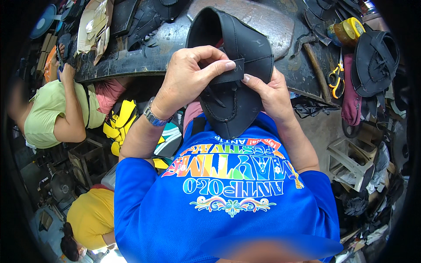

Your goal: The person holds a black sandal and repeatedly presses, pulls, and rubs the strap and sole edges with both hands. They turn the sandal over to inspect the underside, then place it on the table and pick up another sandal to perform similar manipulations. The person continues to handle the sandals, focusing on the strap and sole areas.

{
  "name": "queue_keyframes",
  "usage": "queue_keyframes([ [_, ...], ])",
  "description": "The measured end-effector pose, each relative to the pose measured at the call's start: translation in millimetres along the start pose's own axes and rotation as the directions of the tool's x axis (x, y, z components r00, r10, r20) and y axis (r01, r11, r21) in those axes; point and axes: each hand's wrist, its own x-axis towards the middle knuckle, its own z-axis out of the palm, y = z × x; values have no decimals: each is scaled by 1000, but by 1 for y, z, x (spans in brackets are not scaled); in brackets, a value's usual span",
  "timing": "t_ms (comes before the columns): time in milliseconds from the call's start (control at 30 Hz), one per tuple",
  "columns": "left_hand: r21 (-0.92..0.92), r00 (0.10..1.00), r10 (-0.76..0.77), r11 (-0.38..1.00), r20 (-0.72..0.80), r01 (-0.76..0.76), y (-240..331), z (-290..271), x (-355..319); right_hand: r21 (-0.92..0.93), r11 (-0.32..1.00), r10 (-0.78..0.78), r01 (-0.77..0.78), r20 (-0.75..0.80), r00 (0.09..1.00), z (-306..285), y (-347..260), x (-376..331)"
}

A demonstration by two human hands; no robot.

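A black shoe upper (252,37), stitched along its seams, is held up in front of my chest at the table's near edge, its pointed toe end toward me. Thumb and fingers of my left hand (190,70) pinch a short black strap (231,73) that lies across the upper's middle. Wrapped round the right side of the upper is my right hand (275,92), its thumb close to the strap's end. Thin black lace ends hang below the strap. The fingers of my right hand behind the upper are hidden.
On the dark worktable (131,63) lie a hammer (316,70), yellow-handled scissors (337,81), a yellow-lidded jar (344,33) and another black upper (372,65). A cardboard box (94,28) sits at the far left. People in green (52,111) and yellow (90,217) shirts sit left. A stool (351,162) stands right.
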Motion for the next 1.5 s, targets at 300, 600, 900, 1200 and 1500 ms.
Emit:
queue_keyframes([
  [300,49,1000,5,999,-17,-4,-2,3,3,49,999,1,-2,21,1000,0,0,0],
  [600,115,997,20,993,-74,-12,-4,7,6,34,999,9,-10,20,1000,-1,1,2],
  [900,186,992,77,981,-101,-57,-5,10,8,42,999,10,-11,19,1000,-3,3,3],
  [1200,178,1000,-1,984,-30,7,-2,5,16,57,997,41,-43,48,998,-5,5,4],
  [1500,194,994,-63,980,93,43,-6,-7,31,126,984,113,-128,119,986,-13,-9,14],
])
